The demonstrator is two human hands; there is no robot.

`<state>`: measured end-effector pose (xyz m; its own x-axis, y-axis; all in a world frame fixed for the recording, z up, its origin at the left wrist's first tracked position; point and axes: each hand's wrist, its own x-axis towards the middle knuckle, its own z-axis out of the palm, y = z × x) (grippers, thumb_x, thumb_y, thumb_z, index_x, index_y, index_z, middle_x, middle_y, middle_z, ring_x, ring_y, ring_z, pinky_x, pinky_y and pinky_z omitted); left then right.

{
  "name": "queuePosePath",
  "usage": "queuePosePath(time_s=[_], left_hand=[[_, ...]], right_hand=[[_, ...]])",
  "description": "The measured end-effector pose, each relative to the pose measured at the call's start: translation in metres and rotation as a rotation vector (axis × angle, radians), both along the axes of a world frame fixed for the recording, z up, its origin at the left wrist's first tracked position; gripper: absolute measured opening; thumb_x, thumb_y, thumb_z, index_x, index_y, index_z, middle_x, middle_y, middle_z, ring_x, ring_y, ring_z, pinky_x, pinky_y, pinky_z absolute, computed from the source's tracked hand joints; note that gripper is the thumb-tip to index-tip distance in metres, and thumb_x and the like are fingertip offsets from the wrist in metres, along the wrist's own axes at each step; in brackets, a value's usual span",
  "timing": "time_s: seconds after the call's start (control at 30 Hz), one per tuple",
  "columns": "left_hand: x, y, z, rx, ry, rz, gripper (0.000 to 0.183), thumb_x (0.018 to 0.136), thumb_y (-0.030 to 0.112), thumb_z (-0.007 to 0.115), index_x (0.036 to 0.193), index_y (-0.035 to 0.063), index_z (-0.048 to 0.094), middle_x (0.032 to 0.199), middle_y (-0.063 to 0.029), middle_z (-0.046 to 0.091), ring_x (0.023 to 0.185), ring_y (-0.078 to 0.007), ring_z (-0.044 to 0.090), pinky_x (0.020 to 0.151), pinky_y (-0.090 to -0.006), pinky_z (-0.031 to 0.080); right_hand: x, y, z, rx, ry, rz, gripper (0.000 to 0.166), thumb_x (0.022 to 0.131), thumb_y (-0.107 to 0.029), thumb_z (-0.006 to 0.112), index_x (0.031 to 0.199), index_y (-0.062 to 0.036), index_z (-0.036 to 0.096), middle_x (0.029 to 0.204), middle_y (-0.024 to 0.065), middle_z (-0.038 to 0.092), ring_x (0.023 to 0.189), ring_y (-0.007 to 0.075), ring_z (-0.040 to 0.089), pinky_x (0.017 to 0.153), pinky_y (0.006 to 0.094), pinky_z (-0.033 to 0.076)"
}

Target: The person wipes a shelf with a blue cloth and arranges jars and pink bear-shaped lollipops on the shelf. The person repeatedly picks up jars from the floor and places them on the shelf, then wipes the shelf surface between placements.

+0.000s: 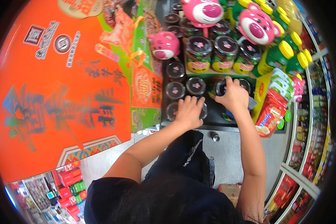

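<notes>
My left hand spans the top of a dark-lidded jar, fingers at its far edge and thumb at its near edge. Most of that lid is hidden under the palm. To its left stands another dark-lidded jar, and just beyond the fingertips is a third jar. My right hand has its thumb and fingers around the lid of a jar with a pink mark on top. A further jar is partly hidden behind those fingers. All these jars stand on a dark shelf.
A large orange printed display box rises at left. Behind are a raised row of yellow-labelled jars, pink bear-head figures and yellow-capped green bottles. Red snack packs lie at right. Stocked shelves line the far right.
</notes>
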<state>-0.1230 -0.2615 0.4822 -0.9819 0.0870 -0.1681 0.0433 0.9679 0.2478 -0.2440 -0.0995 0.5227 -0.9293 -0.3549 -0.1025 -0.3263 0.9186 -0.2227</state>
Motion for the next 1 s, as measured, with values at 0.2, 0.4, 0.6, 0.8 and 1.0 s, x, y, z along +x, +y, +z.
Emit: queuePosePath(time_s=[0.2, 0.4, 0.6, 0.8, 1.0], left_hand=[[0.004, -0.008, 0.001, 0.039, -0.019, 0.012, 0.091, 0.061, 0.032, 0.083, 0.143, 0.0087, 0.050, 0.112, -0.0110, 0.055, 0.108, -0.0292, 0.049, 0.086, -0.0432, 0.039], [0.004, -0.007, -0.006, 0.079, -0.006, 0.014, 0.094, 0.061, 0.031, 0.084, 0.144, 0.0085, 0.047, 0.112, -0.0112, 0.052, 0.108, -0.0290, 0.048, 0.086, -0.0425, 0.038], [0.005, -0.006, -0.007, 0.077, 0.002, -0.008, 0.100, 0.061, 0.032, 0.085, 0.148, 0.0055, 0.042, 0.115, -0.0123, 0.052, 0.108, -0.0297, 0.048, 0.087, -0.0432, 0.038], [0.007, -0.003, -0.006, 0.041, 0.033, -0.026, 0.102, 0.063, 0.032, 0.084, 0.150, 0.0045, 0.038, 0.118, -0.0142, 0.052, 0.110, -0.0314, 0.048, 0.088, -0.0445, 0.039], [0.016, 0.014, -0.005, 0.007, 0.150, 0.016, 0.097, 0.069, 0.035, 0.083, 0.149, 0.0042, 0.039, 0.130, -0.0182, 0.049, 0.126, -0.0363, 0.043, 0.099, -0.0518, 0.037]], right_hand=[[-0.016, -0.022, -0.019, 0.150, -0.065, 0.059, 0.080, 0.060, -0.039, 0.086, 0.126, -0.0072, 0.055, 0.110, 0.0166, 0.063, 0.090, 0.0344, 0.072, 0.075, 0.0425, 0.058], [-0.020, -0.025, -0.028, 0.176, -0.038, 0.066, 0.078, 0.060, -0.039, 0.086, 0.122, -0.0041, 0.055, 0.106, 0.0155, 0.063, 0.086, 0.0317, 0.073, 0.071, 0.0393, 0.060], [-0.015, -0.031, -0.039, 0.181, -0.033, -0.033, 0.076, 0.062, -0.045, 0.088, 0.117, -0.0023, 0.056, 0.105, 0.0154, 0.064, 0.084, 0.0298, 0.073, 0.069, 0.0374, 0.061], [0.000, -0.015, -0.011, 0.077, 0.058, -0.020, 0.068, 0.069, -0.040, 0.086, 0.120, -0.0042, 0.059, 0.104, 0.0106, 0.067, 0.084, 0.0288, 0.072, 0.072, 0.0371, 0.060], [0.062, 0.032, 0.044, -0.281, 0.193, -0.035, 0.053, 0.076, -0.030, 0.081, 0.120, -0.0065, 0.064, 0.106, 0.0131, 0.066, 0.088, 0.0344, 0.069, 0.074, 0.0422, 0.057]])
